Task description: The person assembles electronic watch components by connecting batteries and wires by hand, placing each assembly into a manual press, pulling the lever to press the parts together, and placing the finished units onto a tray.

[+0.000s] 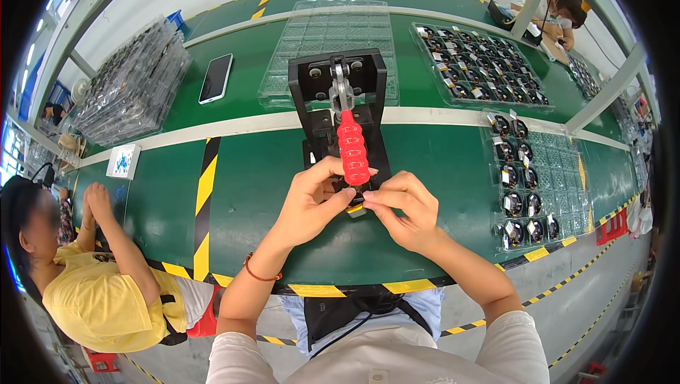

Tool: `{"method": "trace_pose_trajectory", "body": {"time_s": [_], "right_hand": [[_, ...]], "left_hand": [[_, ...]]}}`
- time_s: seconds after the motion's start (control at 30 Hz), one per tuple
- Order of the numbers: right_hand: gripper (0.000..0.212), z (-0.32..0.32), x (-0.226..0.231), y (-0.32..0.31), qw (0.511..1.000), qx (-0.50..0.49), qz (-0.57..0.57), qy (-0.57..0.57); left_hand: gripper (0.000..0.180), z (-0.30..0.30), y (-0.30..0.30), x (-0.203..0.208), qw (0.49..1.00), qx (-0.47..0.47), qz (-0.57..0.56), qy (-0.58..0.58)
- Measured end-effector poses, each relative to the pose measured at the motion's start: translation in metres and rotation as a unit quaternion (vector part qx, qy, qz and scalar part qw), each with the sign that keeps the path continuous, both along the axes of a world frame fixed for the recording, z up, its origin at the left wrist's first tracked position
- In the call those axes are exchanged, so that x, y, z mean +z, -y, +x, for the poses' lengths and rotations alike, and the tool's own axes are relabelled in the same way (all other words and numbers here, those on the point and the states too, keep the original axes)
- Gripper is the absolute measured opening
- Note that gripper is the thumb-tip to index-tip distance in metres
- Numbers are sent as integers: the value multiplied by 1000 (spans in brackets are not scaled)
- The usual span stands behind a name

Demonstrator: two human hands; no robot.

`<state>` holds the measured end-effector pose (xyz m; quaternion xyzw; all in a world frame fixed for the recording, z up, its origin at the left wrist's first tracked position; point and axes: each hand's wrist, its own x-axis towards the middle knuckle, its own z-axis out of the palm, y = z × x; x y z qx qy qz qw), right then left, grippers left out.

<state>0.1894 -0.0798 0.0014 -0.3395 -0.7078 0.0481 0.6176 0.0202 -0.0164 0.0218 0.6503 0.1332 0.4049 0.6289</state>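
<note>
A black toggle-clamp press (338, 93) with a red ribbed handle (353, 149) stands in the middle of the green bench. Below the handle, a small dark round part with a yellow tab (356, 209) sits at the front of the press. My left hand (320, 194) pinches its left side, thumb against it. From the right, my right hand (404, 205) pinches its edge between thumb and finger. My fingers and the handle cover most of the part.
At right lies a clear tray (559, 185) partly filled with round black parts. A fuller tray (482, 65) is behind it. An empty clear tray (283, 51), a phone (216, 78) and stacked trays (131, 83) are farther back. A person in yellow (106, 292) sits at left.
</note>
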Motion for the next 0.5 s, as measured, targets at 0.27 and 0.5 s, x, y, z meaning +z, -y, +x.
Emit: {"method": "trace_pose_trajectory", "body": {"time_s": [0.27, 0.5], "right_hand": [[32, 1, -6, -1, 999, -25, 18, 36], [31, 0, -3, -1, 999, -31, 9, 41]], "left_hand": [[8, -3, 1, 7, 999, -13, 9, -50], [8, -2, 0, 4, 999, -11, 10, -48]]}}
